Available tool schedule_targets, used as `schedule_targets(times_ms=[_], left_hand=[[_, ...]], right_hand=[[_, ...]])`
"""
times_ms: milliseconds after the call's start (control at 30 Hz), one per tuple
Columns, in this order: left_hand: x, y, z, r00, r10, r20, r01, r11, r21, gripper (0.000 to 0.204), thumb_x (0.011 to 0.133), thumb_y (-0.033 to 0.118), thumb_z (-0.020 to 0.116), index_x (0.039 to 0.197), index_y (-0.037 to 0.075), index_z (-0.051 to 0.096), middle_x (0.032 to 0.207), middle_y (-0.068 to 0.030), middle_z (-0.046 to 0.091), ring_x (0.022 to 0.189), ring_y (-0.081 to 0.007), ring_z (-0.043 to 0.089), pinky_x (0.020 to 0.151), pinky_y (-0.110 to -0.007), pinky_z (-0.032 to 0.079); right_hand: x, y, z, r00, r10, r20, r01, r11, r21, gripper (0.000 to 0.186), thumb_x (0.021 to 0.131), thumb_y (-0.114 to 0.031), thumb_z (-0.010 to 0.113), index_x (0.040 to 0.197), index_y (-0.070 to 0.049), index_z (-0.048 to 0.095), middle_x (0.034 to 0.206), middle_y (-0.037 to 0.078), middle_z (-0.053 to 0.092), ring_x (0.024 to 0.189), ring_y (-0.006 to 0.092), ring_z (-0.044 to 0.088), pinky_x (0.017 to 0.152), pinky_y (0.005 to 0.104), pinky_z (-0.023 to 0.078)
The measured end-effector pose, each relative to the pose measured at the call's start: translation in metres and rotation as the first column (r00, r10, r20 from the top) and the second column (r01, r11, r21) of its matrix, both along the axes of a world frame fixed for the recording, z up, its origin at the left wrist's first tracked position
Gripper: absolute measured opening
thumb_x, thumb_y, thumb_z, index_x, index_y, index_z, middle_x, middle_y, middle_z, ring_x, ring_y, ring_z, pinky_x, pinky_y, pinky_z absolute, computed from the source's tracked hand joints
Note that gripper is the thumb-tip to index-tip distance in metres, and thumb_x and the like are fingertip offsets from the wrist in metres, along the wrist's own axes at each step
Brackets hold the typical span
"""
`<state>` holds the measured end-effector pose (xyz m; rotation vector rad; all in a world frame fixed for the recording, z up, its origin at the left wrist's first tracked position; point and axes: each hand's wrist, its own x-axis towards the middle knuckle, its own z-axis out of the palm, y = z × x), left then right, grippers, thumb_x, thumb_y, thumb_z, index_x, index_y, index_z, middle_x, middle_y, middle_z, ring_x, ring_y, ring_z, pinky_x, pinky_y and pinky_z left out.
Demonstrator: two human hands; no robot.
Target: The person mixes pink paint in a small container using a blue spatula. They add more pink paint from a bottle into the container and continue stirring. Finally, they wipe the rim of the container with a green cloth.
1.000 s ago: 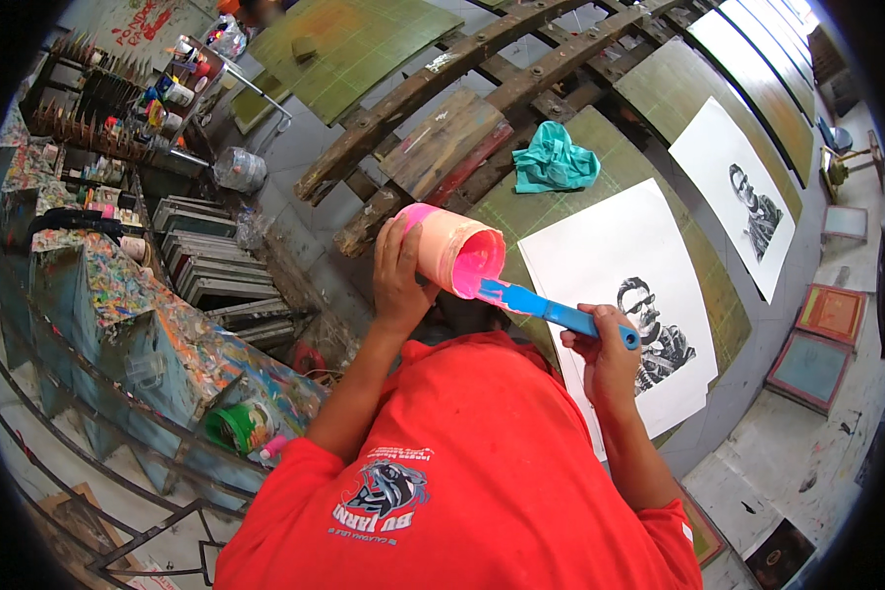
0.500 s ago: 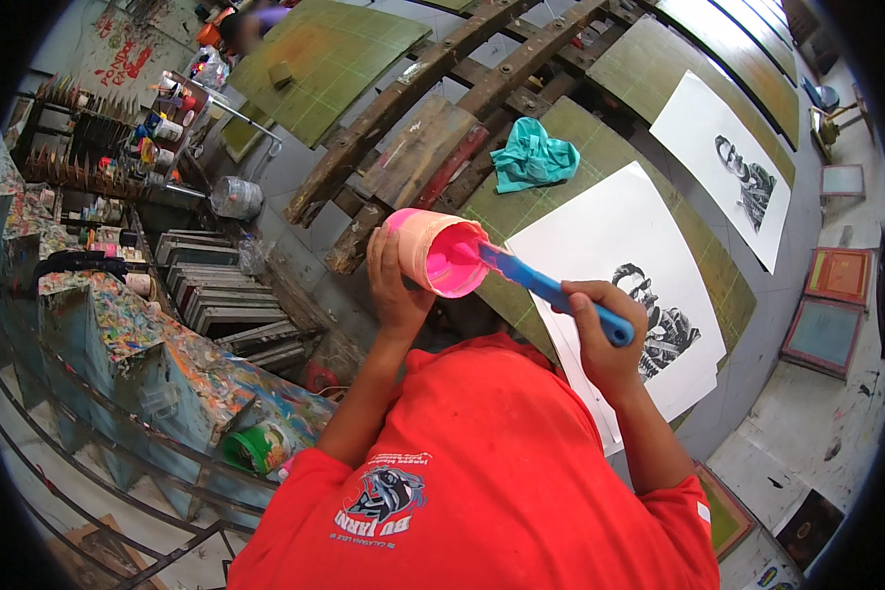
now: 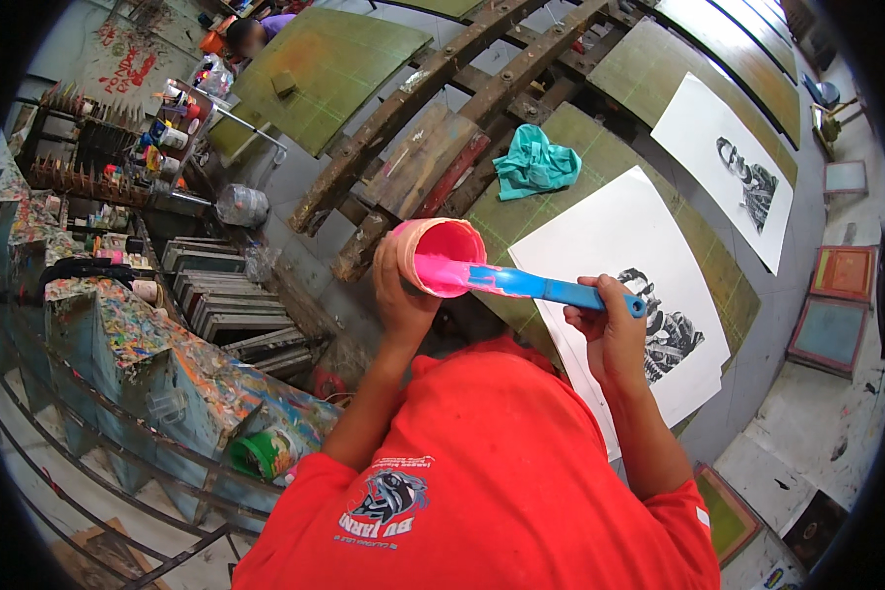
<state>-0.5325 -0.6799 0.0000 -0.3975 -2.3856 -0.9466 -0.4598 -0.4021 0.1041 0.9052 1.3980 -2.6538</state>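
My left hand is wrapped around a tub of pink ink, tilted with its mouth to the right. Its rim and inner wall are smeared with bright pink. In my right hand is the handle of a blue spatula, its blade reaching into the tub and coated with pink; the blade's tip is hidden in the ink. Below and beyond the right hand lies a white sheet with a black printed figure on a green board. A crumpled teal cloth rests on that board beyond the tub.
A second printed sheet lies farther right on another board. Wooden beams run between the boards. At left stand a rack of frames, paint-splattered shelving and a green bucket. Another person is at the far left.
The spatula has swung from a downward slant to nearly level, its blade lower in the tub's mouth. My right hand has turned and shifted slightly down; the tub's mouth has tilted a little.
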Motion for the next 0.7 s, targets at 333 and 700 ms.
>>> schedule_targets(times_ms=[333,700], left_hand=[[0.008,0.034,0.003,0.947,-0.080,0.310,-0.019,0.952,0.305,0.100,0.059,0.025,0.098,0.143,0.006,0.045,0.135,-0.0161,0.060,0.123,-0.0341,0.061,0.102,-0.042,0.050],[0.003,0.050,-0.008,0.915,-0.205,0.348,0.034,0.898,0.438,0.093,0.059,0.016,0.096,0.140,0.007,0.050,0.134,-0.0132,0.061,0.124,-0.0282,0.061,0.103,-0.039,0.050]], right_hand=[[0.014,0.029,-0.008,0.985,-0.171,-0.031,0.171,0.985,0.000,0.032,0.101,-0.025,0.059,0.101,0.007,0.063,0.085,0.014,0.066,0.064,0.0222,0.066,0.059,0.0305,0.055],[0.012,0.031,-0.020,0.969,-0.235,-0.075,0.238,0.971,0.026,0.029,0.100,-0.024,0.061,0.099,0.005,0.064,0.086,0.015,0.068,0.062,0.0232,0.068,0.057,0.0326,0.058]])
